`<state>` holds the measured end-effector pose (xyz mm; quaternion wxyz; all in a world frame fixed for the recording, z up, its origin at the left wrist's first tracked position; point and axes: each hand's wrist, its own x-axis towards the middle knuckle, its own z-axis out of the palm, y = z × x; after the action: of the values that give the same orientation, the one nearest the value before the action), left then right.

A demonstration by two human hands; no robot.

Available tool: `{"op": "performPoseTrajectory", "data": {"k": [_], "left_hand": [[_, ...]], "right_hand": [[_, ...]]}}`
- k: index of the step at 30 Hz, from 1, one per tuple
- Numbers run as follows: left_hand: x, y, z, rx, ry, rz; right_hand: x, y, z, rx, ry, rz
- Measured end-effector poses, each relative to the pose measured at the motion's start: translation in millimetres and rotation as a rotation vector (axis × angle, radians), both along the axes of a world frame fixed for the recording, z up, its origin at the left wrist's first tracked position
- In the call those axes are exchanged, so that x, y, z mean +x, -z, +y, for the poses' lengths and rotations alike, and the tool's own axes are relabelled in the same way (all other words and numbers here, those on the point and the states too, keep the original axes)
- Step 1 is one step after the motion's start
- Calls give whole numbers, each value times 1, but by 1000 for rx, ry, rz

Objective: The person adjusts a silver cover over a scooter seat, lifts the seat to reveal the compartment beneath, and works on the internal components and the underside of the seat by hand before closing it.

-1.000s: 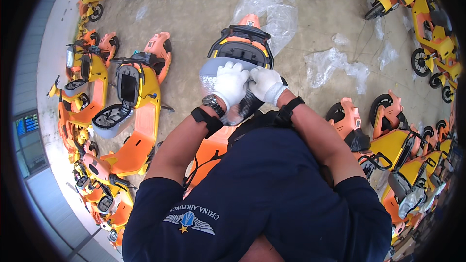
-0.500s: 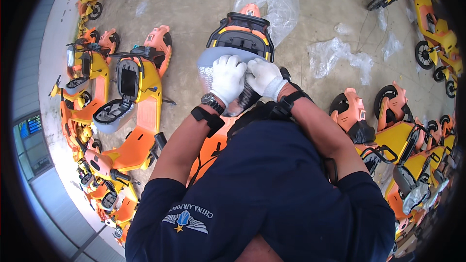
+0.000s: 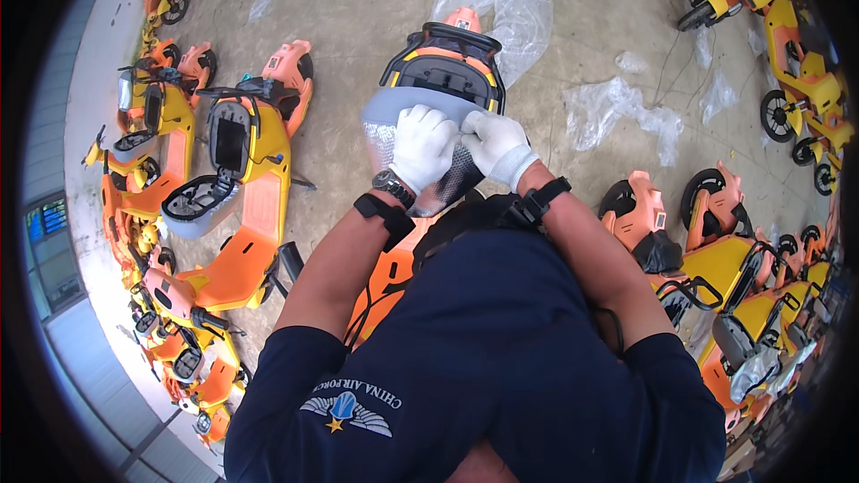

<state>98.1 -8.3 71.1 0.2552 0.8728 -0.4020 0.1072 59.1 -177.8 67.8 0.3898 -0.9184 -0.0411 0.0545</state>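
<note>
Both my hands wear white knit gloves and meet over the raised seat (image 3: 385, 107) of an orange and yellow scooter. The seat has a grey band along its far edge and a shiny, dark textured surface. My left hand (image 3: 422, 145) is closed, its fingers curled in at the seat's middle. Close beside it, almost touching, my right hand (image 3: 497, 148) is closed in a pinch. Whatever thin thing lies between the fingertips is hidden. Beyond the seat, the black storage compartment (image 3: 443, 77) lies uncovered, with a black rear rack (image 3: 461, 33) behind it.
Another scooter (image 3: 234, 268) with its seat raised stands at the left, in a row of several. More orange and yellow scooters (image 3: 716, 255) line the right. Crumpled clear plastic sheets (image 3: 617, 112) lie on the concrete floor. The scooter's orange footboard (image 3: 386, 279) is below my arms.
My right hand has turned slightly and its fingers now pinch more upright beside the left. The left hand has barely moved. The whole view has shifted a little.
</note>
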Motion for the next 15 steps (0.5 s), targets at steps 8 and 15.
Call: {"op": "performPoseTrajectory", "data": {"k": [8, 15], "left_hand": [[0, -8, 9, -52, 41, 63], [14, -50, 10, 260, 8, 173]], "right_hand": [[-3, 5, -1, 144, -11, 35], [-5, -15, 7, -139, -80, 93]]}}
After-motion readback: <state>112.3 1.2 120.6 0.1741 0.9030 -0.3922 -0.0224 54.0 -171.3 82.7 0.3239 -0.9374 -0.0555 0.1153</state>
